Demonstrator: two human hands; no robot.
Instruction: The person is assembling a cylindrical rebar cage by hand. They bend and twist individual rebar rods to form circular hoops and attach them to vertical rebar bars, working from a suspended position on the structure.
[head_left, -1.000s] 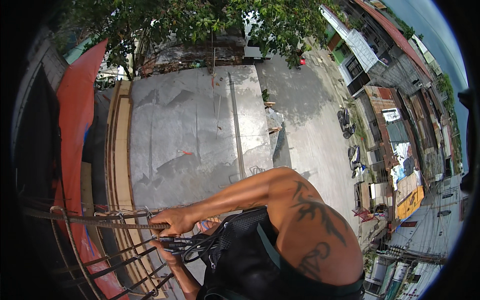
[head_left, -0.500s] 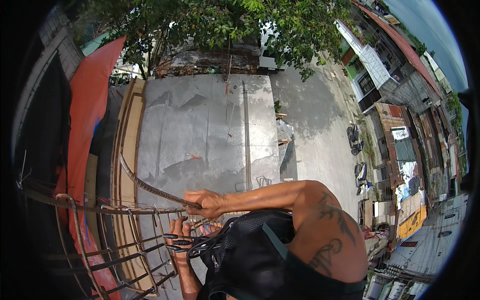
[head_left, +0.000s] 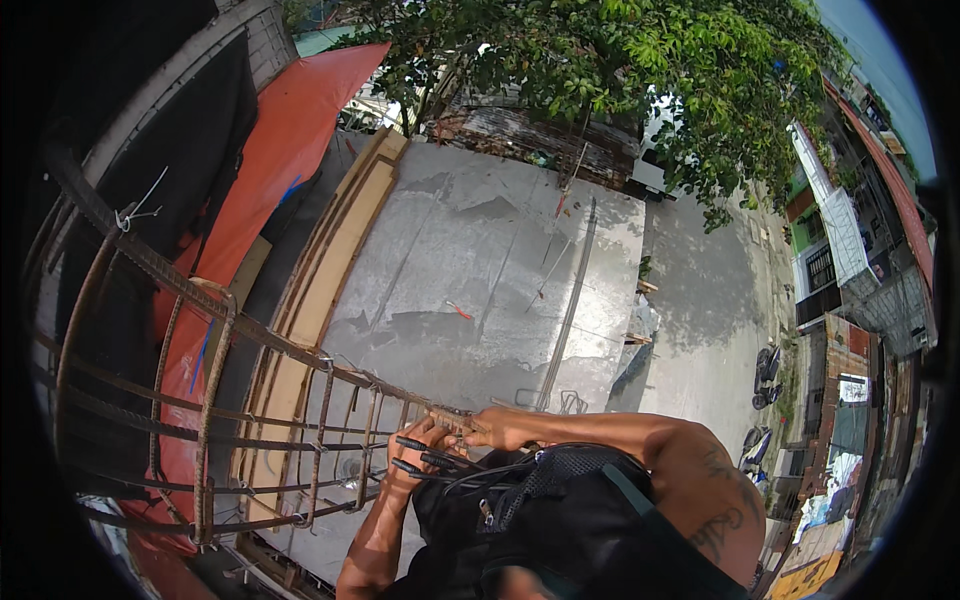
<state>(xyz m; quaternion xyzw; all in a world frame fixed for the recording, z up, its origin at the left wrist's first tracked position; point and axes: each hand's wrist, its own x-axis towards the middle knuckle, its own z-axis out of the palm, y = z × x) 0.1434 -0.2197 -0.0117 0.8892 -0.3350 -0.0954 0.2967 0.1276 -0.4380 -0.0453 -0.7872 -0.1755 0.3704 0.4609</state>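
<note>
A rebar cage [head_left: 205, 430] of long ribbed bars and square stirrups reaches in from the left towards my body. Its thick upper rebar [head_left: 270, 340] slopes down to where my hands meet. My left hand [head_left: 418, 443] is closed at the cage's near end, fingers curled by the rebar. Right beside it, my right hand [head_left: 492, 428] is closed around the same stretch, close to the left fingers. What lies between the fingers is partly hidden. Black cables with cylindrical plugs [head_left: 412, 467] hang over my left wrist from a black bag [head_left: 560, 510] on my front.
Below is a grey slab [head_left: 430, 250] with loose thin bars [head_left: 575, 300] on it. Long planks [head_left: 335, 260] and an orange tarp [head_left: 300, 120] border its left. A tree [head_left: 700, 70] overhangs the far side. Parked motorbikes [head_left: 767, 375] and houses line the right. A wire tie [head_left: 130, 212] sticks up from the cage.
My view has turned, so the scene shifts right and the cage appears steeper. My right hand has come down beside the left. The curved rebar piece it held no longer shows separately.
</note>
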